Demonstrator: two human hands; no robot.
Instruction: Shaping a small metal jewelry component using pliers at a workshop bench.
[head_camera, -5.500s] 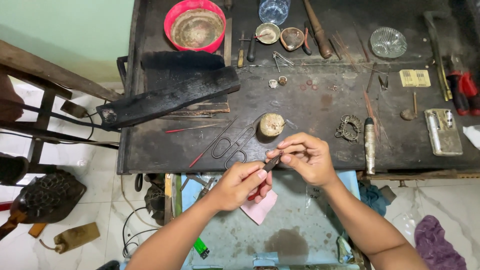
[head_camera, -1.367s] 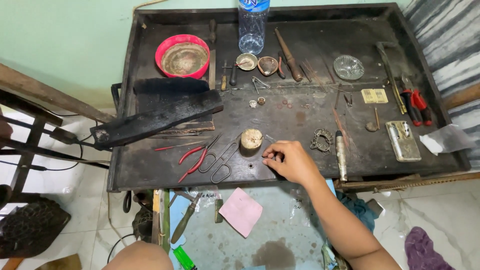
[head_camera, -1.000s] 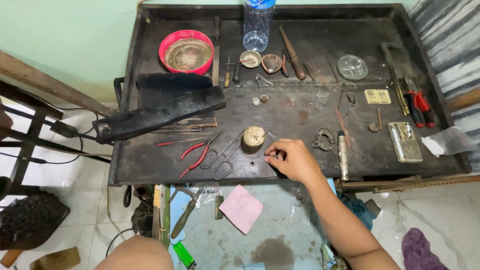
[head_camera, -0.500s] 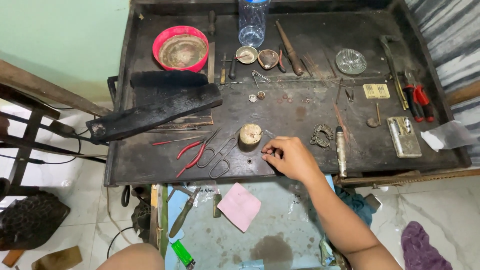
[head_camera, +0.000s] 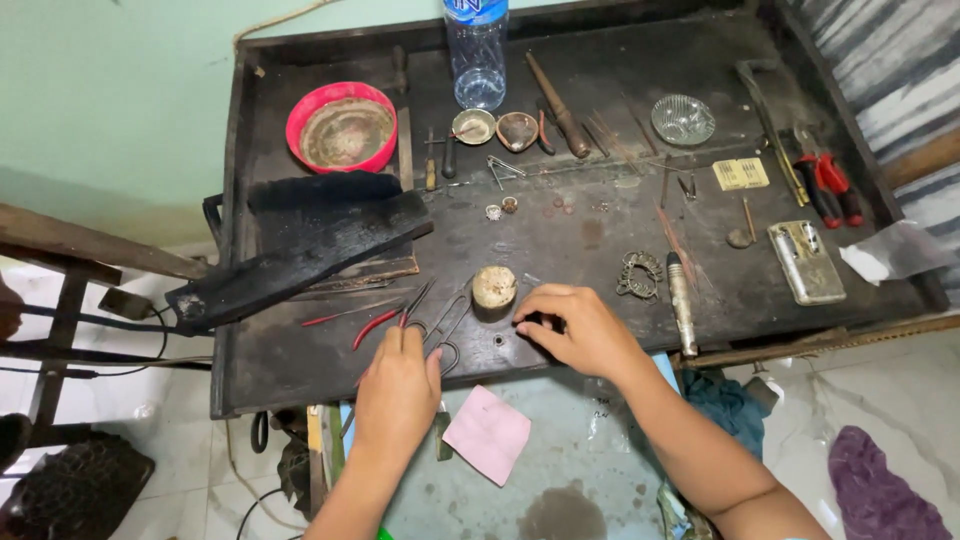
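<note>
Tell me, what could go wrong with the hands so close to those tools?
The left hand is on the scissors, beside the red-handled pliers; their tips could nick a finger. The right hand pinches something too small to make out near the table's front edge, so it might drop to the floor. The small wooden block sits between both hands and could get bumped.

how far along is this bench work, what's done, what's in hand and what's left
Done: little shows as finished; the tools are laid out on the dark workbench. In hand: the left hand is on the red-handled pliers and scissors, while the right hand pinches something too small to tell beside the round wooden block. Left: apparently the main work; the metal ornament lies untouched.
</note>
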